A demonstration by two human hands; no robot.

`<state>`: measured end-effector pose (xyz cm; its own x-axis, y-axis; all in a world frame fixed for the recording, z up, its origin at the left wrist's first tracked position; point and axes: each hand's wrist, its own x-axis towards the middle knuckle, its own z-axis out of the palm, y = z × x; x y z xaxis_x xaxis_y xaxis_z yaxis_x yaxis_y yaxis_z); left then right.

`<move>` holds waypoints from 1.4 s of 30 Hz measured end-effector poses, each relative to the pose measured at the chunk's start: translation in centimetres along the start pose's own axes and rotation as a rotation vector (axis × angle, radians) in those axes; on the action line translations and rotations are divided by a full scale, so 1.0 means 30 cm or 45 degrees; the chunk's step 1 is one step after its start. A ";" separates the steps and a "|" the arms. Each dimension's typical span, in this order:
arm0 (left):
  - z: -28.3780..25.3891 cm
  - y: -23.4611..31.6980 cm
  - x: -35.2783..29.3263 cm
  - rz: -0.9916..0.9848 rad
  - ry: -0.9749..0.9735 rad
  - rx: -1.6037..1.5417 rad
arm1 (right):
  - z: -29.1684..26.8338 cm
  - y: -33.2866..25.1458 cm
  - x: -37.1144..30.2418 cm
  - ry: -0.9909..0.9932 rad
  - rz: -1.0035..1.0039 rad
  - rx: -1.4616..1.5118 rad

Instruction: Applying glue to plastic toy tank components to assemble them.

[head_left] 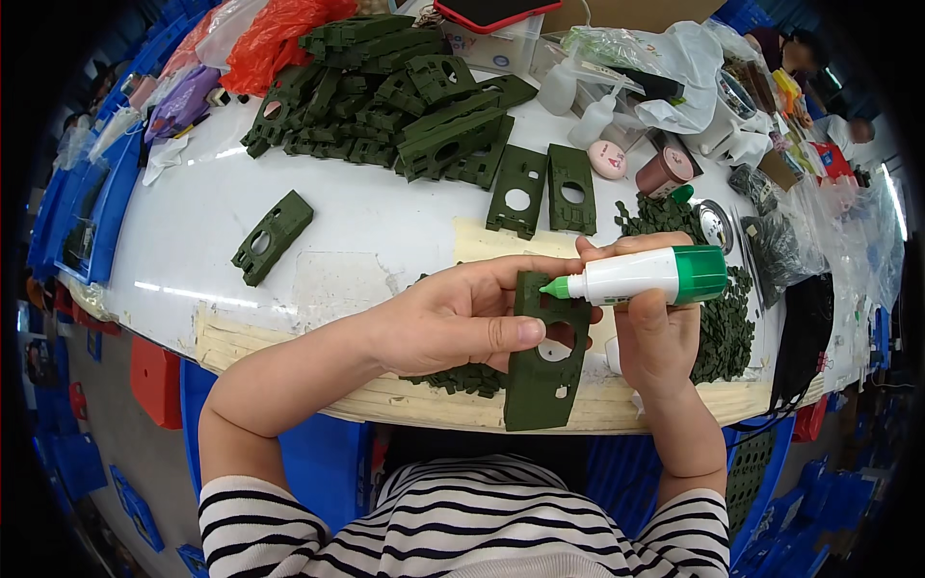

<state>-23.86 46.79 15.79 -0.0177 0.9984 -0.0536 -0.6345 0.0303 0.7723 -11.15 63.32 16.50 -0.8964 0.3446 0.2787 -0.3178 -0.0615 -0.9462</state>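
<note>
My left hand (pixel 453 323) grips a dark green plastic model hull part (pixel 541 390) by its side, thumb on top and fingers behind. The part is a long plate with a large round hole and smaller cutouts, held tilted over the table's near edge. In my right hand (pixel 660 337) is a white glue bottle (pixel 631 276) with a green base and a green nozzle. The bottle lies nearly level, its nozzle tip pointing left at the upper end of the part. Whether the tip touches the plastic I cannot tell. Small green pieces (pixel 467 379) lie below my left hand.
A heap of green hull parts (pixel 376 106) fills the back of the white table (pixel 183 231). Single hull parts lie at left (pixel 273 237) and near the middle (pixel 517 191). Small green pieces (pixel 727 332) are piled at right, near squeeze bottles (pixel 594 120) and plastic bags (pixel 665 63).
</note>
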 end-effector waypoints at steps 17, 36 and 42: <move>0.001 0.005 0.002 0.004 0.002 -0.003 | -0.006 0.001 0.008 0.017 0.024 -0.008; 0.009 0.011 -0.001 -0.016 0.032 -0.030 | -0.001 0.002 0.007 -0.004 0.001 -0.039; 0.009 0.013 -0.001 -0.014 0.026 -0.031 | -0.002 0.008 0.004 0.008 -0.014 -0.042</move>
<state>-23.89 46.79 16.25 -0.0264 0.9968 -0.0753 -0.6535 0.0398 0.7559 -11.31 63.41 16.30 -0.8908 0.3511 0.2885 -0.3175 -0.0267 -0.9479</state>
